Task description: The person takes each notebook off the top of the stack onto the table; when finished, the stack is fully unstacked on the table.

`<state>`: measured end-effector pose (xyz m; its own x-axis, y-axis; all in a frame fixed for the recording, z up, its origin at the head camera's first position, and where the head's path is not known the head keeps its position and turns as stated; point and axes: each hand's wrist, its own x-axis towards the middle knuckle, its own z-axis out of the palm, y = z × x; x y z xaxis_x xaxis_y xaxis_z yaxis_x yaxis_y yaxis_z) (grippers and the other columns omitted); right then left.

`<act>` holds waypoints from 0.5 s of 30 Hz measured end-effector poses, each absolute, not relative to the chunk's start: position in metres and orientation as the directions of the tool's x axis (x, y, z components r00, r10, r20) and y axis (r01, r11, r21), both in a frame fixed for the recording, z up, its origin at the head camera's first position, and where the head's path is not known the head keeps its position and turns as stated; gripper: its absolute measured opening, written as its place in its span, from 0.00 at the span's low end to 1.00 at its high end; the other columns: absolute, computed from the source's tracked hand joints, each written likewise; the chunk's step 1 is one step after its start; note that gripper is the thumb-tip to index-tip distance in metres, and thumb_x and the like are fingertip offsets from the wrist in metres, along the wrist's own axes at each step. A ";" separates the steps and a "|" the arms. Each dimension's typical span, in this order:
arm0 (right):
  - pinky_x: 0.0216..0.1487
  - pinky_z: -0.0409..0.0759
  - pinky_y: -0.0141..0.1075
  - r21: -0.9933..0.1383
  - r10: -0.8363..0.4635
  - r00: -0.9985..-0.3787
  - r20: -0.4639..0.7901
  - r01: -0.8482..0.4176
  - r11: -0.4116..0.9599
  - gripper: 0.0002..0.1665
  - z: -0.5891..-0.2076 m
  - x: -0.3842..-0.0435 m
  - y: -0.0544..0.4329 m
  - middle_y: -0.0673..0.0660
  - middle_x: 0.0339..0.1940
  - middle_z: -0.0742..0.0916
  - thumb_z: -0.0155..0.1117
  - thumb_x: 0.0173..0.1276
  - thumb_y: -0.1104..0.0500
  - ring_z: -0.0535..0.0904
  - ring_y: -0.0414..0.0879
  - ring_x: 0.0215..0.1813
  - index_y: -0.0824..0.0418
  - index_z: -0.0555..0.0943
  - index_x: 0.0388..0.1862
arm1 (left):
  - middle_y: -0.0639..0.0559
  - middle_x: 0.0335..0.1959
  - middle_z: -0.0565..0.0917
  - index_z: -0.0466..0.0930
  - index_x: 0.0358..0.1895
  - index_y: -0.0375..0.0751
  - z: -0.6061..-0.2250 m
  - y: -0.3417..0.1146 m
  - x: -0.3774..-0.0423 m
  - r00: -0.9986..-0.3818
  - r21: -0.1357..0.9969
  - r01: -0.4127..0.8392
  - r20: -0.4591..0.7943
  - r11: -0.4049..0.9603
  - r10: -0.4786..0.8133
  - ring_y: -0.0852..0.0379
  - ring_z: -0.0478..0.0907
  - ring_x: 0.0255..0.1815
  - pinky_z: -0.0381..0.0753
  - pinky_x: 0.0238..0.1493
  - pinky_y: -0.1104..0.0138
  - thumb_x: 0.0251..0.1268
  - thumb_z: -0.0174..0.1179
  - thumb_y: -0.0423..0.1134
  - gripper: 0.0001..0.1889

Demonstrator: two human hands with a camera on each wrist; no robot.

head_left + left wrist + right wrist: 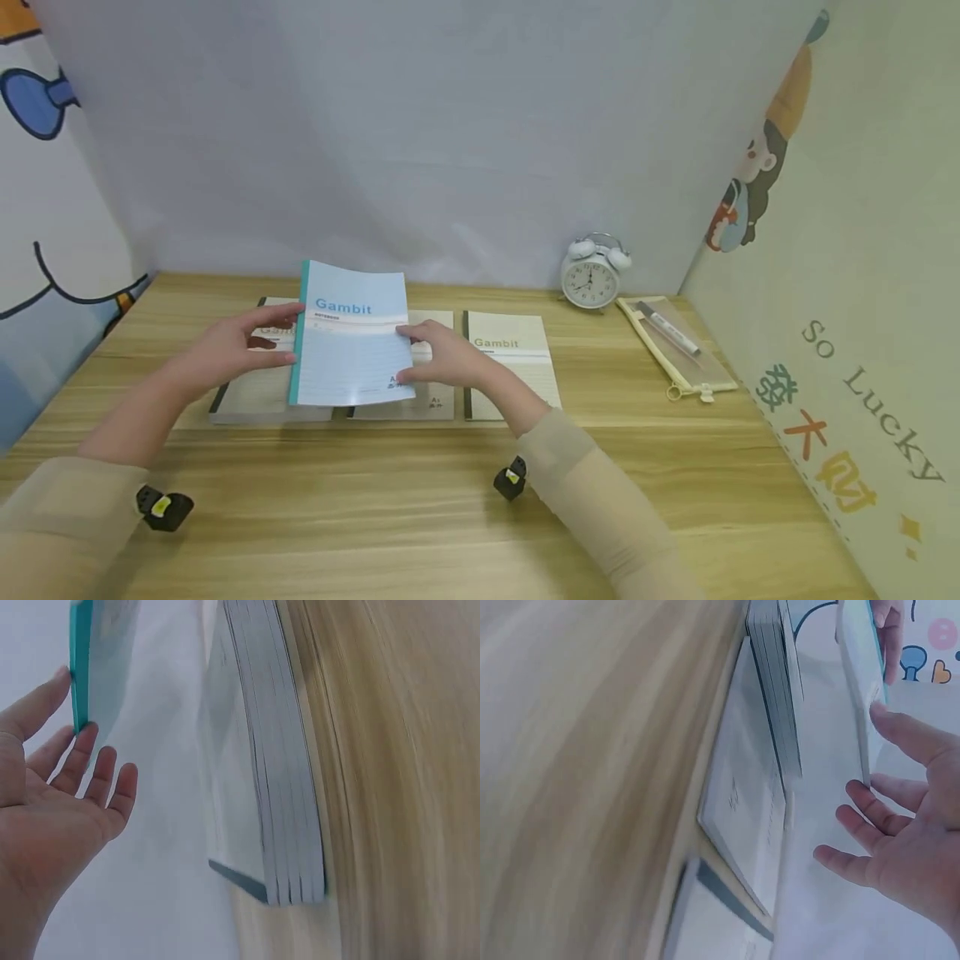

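A light-blue Gambit notebook (pixel 352 342) with a teal spine is raised above the table between both hands, its cover facing me. My left hand (pixel 225 346) holds it at the spine edge, and the left wrist view shows thumb and fingertips at the teal spine (pixel 81 667). At the opposite edge my right hand (pixel 446 354) pinches it, thumb on the cover. Beneath and behind it, a stack of notebooks (pixel 281 772) with dark spines lies at the left. Another notebook (pixel 742 772) lies flat beside the stack, partly hidden in the head view.
A third cream notebook (pixel 517 379) lies to the right, partly behind the right forearm. A white twin-bell alarm clock (pixel 591 279) stands at the back. Near the right wall is a mesh zip pouch (pixel 712 375) with a marker (pixel 670 329) on it. A curtain backs the wooden table (pixel 360 517).
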<state>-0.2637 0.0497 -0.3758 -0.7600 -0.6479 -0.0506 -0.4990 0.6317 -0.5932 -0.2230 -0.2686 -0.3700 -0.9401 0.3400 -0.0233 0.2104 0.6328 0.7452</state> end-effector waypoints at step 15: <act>0.65 0.68 0.49 -0.655 -0.620 -0.782 0.059 -0.499 0.567 0.41 -0.346 -0.265 0.117 0.55 0.62 0.76 0.70 0.60 0.54 0.70 0.50 0.62 0.56 0.65 0.70 | 0.45 0.73 0.59 0.53 0.74 0.47 -0.351 -0.205 -0.227 -0.879 0.722 0.436 0.215 0.537 0.425 0.42 0.60 0.68 0.67 0.59 0.48 0.55 0.68 0.43 0.44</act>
